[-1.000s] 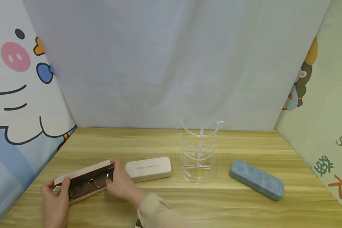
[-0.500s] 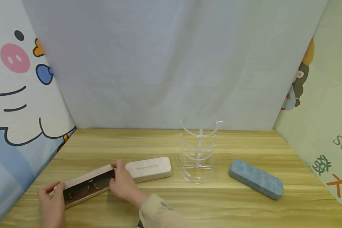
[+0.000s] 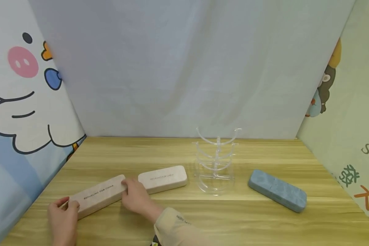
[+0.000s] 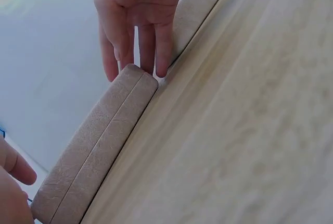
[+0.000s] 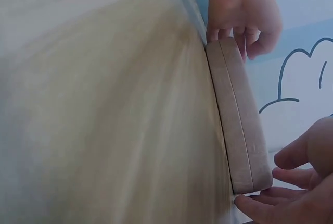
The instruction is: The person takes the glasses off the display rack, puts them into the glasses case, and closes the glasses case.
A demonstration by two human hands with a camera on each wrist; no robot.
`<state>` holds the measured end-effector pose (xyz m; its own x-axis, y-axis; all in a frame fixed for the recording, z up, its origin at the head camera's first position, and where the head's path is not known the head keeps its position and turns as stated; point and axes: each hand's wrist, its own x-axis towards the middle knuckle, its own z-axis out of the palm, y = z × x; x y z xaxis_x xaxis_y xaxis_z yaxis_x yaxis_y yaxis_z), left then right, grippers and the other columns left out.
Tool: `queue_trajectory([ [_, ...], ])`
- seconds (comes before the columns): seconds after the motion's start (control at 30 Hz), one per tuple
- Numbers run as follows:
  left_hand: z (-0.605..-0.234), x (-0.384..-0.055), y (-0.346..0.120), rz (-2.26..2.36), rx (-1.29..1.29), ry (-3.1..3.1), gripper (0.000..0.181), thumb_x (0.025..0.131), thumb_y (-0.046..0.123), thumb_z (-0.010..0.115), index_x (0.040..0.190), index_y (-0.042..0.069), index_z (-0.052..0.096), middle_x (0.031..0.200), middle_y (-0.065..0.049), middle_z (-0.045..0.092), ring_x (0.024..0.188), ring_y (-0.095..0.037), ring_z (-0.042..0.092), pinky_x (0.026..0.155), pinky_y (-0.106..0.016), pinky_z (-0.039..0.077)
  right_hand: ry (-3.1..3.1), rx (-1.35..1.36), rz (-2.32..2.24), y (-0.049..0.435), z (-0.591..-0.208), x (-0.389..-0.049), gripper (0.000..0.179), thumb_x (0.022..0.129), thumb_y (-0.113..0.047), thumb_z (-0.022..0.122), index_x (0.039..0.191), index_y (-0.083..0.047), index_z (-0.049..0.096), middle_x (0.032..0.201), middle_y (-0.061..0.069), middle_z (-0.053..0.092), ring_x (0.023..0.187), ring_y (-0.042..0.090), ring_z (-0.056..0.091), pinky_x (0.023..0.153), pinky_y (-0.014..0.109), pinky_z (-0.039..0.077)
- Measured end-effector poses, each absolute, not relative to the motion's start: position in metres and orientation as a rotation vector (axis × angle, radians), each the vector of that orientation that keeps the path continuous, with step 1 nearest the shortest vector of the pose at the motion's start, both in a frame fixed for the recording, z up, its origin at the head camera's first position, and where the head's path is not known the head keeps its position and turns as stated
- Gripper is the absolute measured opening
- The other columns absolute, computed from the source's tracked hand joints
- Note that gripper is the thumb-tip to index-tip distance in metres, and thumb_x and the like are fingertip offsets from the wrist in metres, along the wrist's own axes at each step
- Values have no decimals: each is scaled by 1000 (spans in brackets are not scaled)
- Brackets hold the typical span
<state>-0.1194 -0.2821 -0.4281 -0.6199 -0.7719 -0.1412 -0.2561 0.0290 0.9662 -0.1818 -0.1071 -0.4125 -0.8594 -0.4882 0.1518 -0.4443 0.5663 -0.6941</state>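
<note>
A long cream glasses case (image 3: 98,195) lettered "REFUGLING FOR CHINA" lies at the table's left, its lid down. My left hand (image 3: 63,218) is at its left end, fingertips right at the edge. In the right wrist view, that hand's thumb stands off the lid side. At the other end is my right hand (image 3: 138,196); in the left wrist view its fingers (image 4: 148,47) reach down almost straight to the case end. The right thumb (image 5: 291,156) stands apart from the lid. The glasses seen earlier inside are hidden.
A second cream case (image 3: 163,179) lies just beyond my right hand. Right of it stands a clear tiered display stand (image 3: 216,167), and further right a blue case (image 3: 278,191). Printed cloth (image 3: 21,112) walls the left side; a plain grey cloth (image 3: 184,68) hangs behind.
The lid of the near cream case has come down over the dark glasses, and its lettered top now shows. Both hands stay at its ends, thumbs now off the lid.
</note>
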Motion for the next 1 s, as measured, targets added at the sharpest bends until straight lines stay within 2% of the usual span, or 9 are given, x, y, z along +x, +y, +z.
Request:
queue_trajectory([
  [0.1, -427, -120, -283, -1573, 986, -1934, 46, 76, 4, 43, 121, 0, 32, 126, -18, 29, 115, -27, 33, 74, -11, 38, 2716, -818, -1167, -108, -412, -181, 33, 82, -8, 46, 115, -7, 50, 116, 4, 48, 108, 12, 44, 84, 21, 39],
  [0.17, -427, -120, -283, -1518, 964, -1989, 46, 78, 7, 42, 122, -1, 33, 126, -18, 30, 115, -28, 31, 86, -22, 35, 2701, -818, -1178, -108, -412, -179, 33, 82, -9, 46, 116, -8, 49, 117, 4, 48, 106, 11, 44, 82, 21, 39],
  [0.23, -428, -119, -282, -1435, 949, -2044, 44, 79, 9, 42, 121, 0, 36, 125, -16, 31, 112, -26, 31, 90, -32, 29, 2693, -832, -1190, -104, -411, -177, 32, 82, -10, 46, 114, -8, 51, 113, 2, 50, 99, 8, 46, 80, 20, 40],
  [0.27, -428, -118, -281, -1396, 934, -2069, 42, 79, 10, 42, 120, -1, 37, 124, -16, 32, 111, -27, 31, 91, -37, 27, 2681, -835, -1208, -100, -411, -176, 30, 82, -10, 47, 112, -9, 53, 110, 1, 52, 95, 7, 47, 77, 19, 41],
  [0.4, -431, -117, -276, -1251, 892, -2137, 35, 80, 12, 43, 113, 0, 45, 117, -15, 34, 103, -27, 32, 84, -39, 26, 2588, -825, -1333, -81, -410, -175, 21, 82, -10, 49, 100, -11, 59, 97, -3, 58, 77, 2, 51, 63, 15, 42],
  [0.5, -430, -117, -270, -1191, 841, -2139, 32, 80, 11, 44, 109, -1, 48, 113, -15, 36, 100, -29, 33, 83, -40, 26, 2509, -802, -1429, -65, -410, -174, 17, 82, -9, 49, 95, -10, 60, 93, -2, 59, 72, 1, 51, 58, 15, 42],
  [0.73, -423, -121, -257, -1236, 773, -2108, 33, 84, 16, 44, 114, 3, 44, 117, -13, 40, 104, -27, 37, 87, -39, 27, 2479, -828, -1425, -22, -403, -173, 16, 84, -12, 49, 95, -10, 59, 92, 0, 60, 70, 0, 52, 58, 16, 43],
  [1.0, -428, -119, -241, -1182, 659, -2121, 23, 83, 7, 44, 105, 1, 50, 108, -10, 43, 100, -23, 40, 85, -35, 30, 2402, -794, -1422, 34, -409, -160, 14, 86, -14, 48, 93, -8, 59, 85, 0, 60, 69, 6, 55, 57, 18, 43],
])
